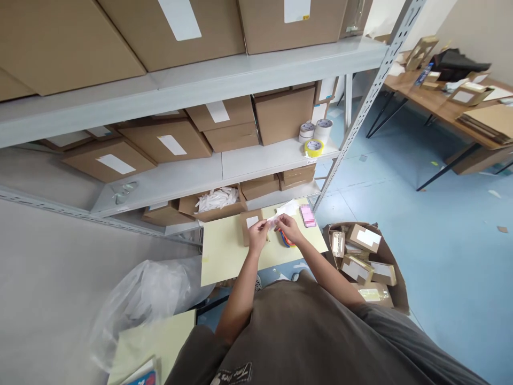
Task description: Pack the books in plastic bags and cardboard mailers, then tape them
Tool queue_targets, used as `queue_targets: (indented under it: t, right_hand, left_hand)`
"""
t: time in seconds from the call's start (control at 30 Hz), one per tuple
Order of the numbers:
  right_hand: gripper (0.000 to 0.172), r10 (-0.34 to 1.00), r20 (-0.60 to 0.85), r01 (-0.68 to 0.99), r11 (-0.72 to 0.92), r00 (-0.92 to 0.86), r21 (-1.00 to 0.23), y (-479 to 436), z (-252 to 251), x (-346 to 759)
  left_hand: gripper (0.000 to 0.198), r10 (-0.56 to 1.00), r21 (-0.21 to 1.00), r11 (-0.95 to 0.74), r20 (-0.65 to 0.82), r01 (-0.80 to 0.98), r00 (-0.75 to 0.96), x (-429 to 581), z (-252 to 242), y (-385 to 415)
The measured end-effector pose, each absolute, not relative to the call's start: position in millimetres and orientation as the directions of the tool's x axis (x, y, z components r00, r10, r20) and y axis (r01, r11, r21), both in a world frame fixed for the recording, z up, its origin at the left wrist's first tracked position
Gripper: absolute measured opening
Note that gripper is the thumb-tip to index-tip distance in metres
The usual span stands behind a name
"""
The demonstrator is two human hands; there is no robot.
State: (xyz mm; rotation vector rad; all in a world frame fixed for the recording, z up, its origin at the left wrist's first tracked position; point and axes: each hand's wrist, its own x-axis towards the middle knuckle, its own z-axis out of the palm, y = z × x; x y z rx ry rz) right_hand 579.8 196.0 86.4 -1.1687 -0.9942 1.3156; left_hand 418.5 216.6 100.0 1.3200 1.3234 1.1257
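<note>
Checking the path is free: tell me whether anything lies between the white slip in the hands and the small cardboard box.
Nothing visible does. Left hand and right hand pinch the white slip right beside the small cardboard box; the pink stack lies apart.

Bright, even indoor light, soft and diffuse; source out of view. Faint shadows under shelf boards (192,80). Mild sheen on blue floor (401,214). Strong wide-angle bend at edges; shelf lines curve. Left hand (258,233) and right hand (289,228) small, slightly soft. Pink pad (308,215) pixelated.
</note>
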Motion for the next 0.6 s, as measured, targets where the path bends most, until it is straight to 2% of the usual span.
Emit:
queue_targets:
  t: [0.13, 0.2, 0.3, 0.4, 0.5, 0.6]
  right_hand:
    - [0.042, 0.995, -0.059, -0.170, -0.045, 0.075, -0.984, 199, 90, 570]
    - [0.043, 0.992, -0.046, -0.182, -0.024, 0.120, -0.983, 199, 94, 569]
    - [0.039, 0.976, -0.038, -0.193, 0.004, 0.213, -0.981, 199, 99, 567]
    - [0.033, 0.924, -0.044, -0.156, 0.017, 0.380, -0.988, 202, 99, 557]
    - [0.027, 0.834, -0.071, -0.129, 0.000, 0.547, -0.992, 213, 93, 537]
    - [0.031, 0.843, -0.140, -0.163, -0.063, 0.520, -0.985, 234, 81, 507]
  left_hand:
    - [0.042, 0.998, 0.995, 0.022, -0.027, 0.100, 0.056, 409, 91, 234]
    - [0.048, 0.997, 0.996, 0.081, -0.080, 0.038, -0.016, 392, 87, 252]
    - [0.055, 0.966, 0.993, 0.103, -0.112, -0.050, -0.233, 351, 80, 286]
    - [0.052, 0.905, 0.995, 0.091, -0.103, -0.050, -0.413, 304, 70, 319]
    - [0.044, 0.863, 0.996, 0.091, -0.076, 0.006, -0.499, 263, 61, 336]
    - [0.041, 0.875, 0.995, 0.090, -0.056, 0.048, -0.481, 229, 56, 337]
